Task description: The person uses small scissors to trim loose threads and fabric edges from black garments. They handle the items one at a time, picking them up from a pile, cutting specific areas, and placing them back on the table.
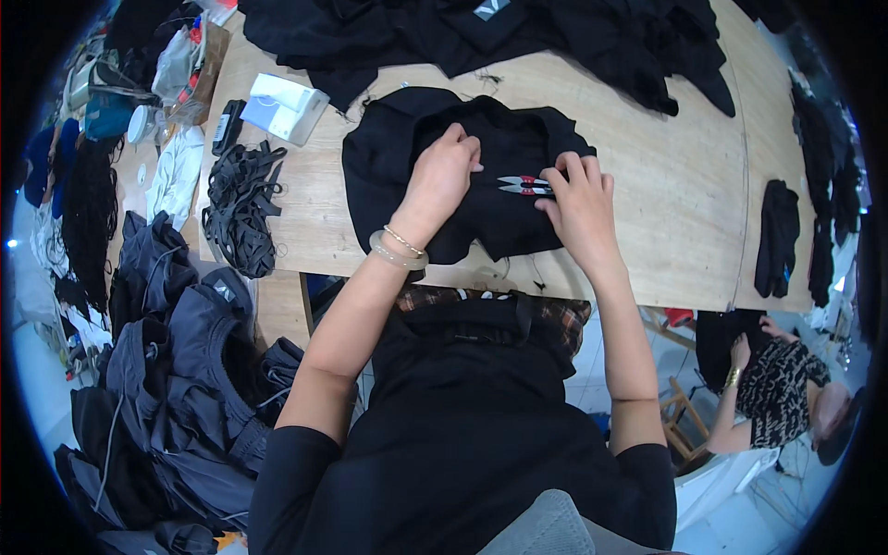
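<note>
A black garment (499, 231) lies spread on the wooden table in front of me, with a wide opening toward its far side. My left hand (442, 176) is over the left part of that opening, fingers curled into a pinch. What they grip, if anything, is too small or hidden to make out. Small thread snips (524, 184) with red and pale metal parts are held in my right hand (581, 205). Their blades point left, toward my left hand, just above the black cloth. Bracelets circle my left wrist.
More black garments (462, 37) are heaped along the table's far edge. Left on the table (675, 231) are a white and blue box (283, 106) and a pile of dark straps (242, 208). Dark clothing (176, 370) is piled at lower left. Another person (786, 388) works at right.
</note>
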Available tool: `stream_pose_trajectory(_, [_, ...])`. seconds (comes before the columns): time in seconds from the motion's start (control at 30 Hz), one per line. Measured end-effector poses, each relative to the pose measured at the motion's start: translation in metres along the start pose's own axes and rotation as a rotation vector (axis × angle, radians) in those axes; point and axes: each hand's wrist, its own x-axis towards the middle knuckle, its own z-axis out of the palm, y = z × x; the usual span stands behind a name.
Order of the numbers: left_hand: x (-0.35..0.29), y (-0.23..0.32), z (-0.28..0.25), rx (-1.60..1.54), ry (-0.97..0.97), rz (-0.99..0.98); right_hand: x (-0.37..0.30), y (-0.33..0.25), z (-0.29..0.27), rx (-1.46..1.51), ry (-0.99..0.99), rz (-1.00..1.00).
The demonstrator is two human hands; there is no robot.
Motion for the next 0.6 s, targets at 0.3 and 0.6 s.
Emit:
stream_pose_trajectory(0.3, [-0.007, 0.003, -0.014, 0.051, -0.026, 0.038, 0.010, 0.011, -0.012, 0.302, 0.099, 0.094])
stream_pose_trajectory(0.6, [-0.004, 0.000, -0.019, -0.094, -0.012, -0.040, 0.024, -0.005, -0.009, 0.510, 0.017, 0.251])
